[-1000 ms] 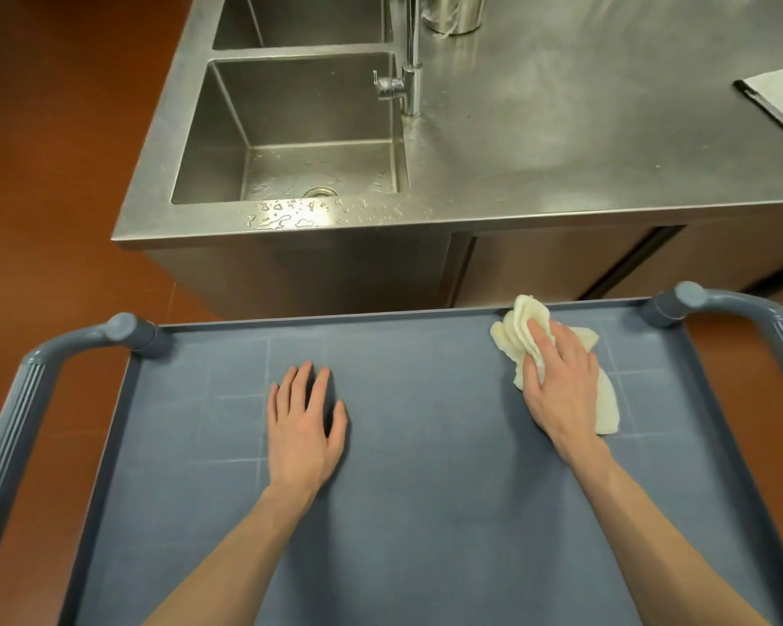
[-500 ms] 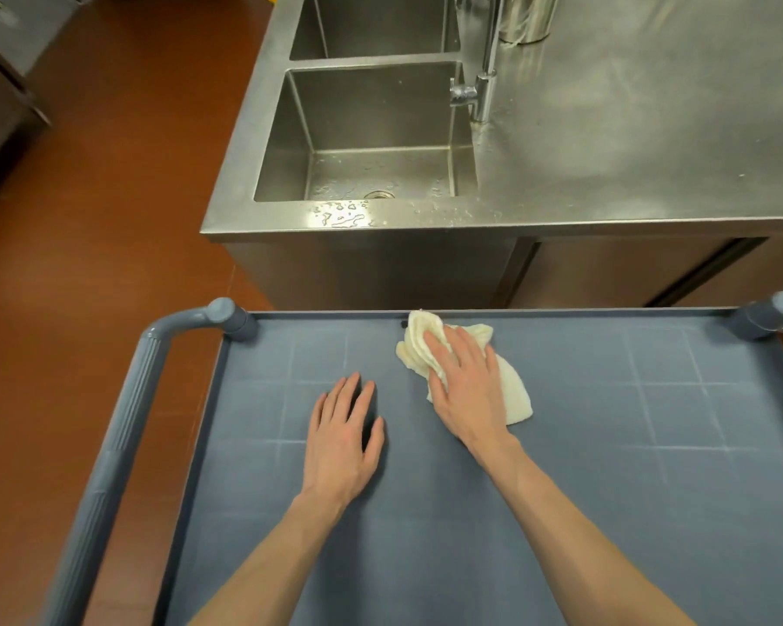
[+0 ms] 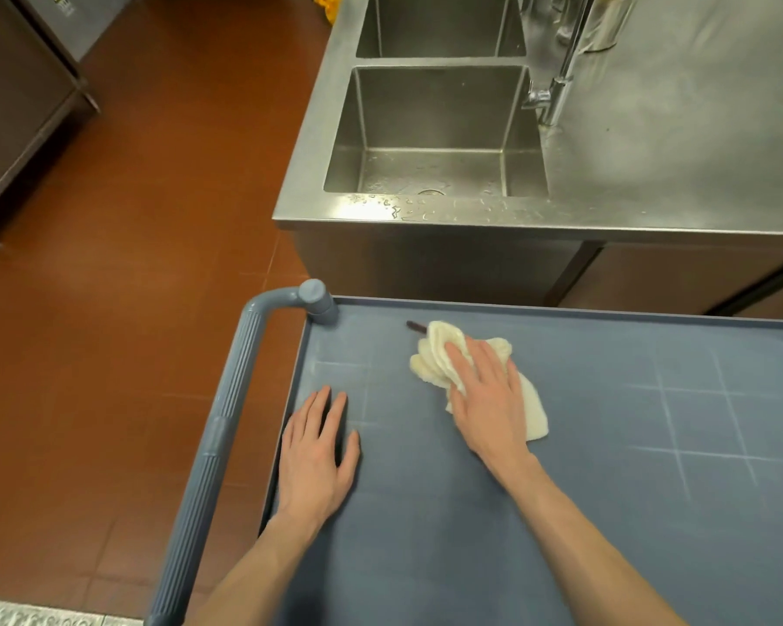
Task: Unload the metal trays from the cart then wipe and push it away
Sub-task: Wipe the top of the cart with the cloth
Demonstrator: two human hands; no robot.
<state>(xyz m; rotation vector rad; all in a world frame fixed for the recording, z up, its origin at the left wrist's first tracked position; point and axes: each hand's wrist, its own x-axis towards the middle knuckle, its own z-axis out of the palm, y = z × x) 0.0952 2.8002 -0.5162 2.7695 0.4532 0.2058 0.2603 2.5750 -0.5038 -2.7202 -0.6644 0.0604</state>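
The blue-grey cart top [image 3: 606, 467] fills the lower right of the head view, and no metal trays are on it. My right hand [image 3: 484, 399] presses flat on a crumpled cream cloth [image 3: 435, 354] near the cart's far left part. My left hand [image 3: 317, 449] lies flat on the cart top by its left edge, fingers together, holding nothing. A small dark streak [image 3: 416, 326] shows on the surface just beyond the cloth.
The cart's ribbed grey handle [image 3: 218, 445] runs down its left side. A steel counter [image 3: 674, 151] with two sink basins [image 3: 435, 128] and a tap [image 3: 557, 79] stands just beyond the cart. Red-brown floor [image 3: 132, 264] lies to the left, with steel cabinets [image 3: 14, 106] at far left.
My right hand has slid the cloth leftward along the cart's far edge, from the right end towards the left corner. My left hand has stayed flat in place.
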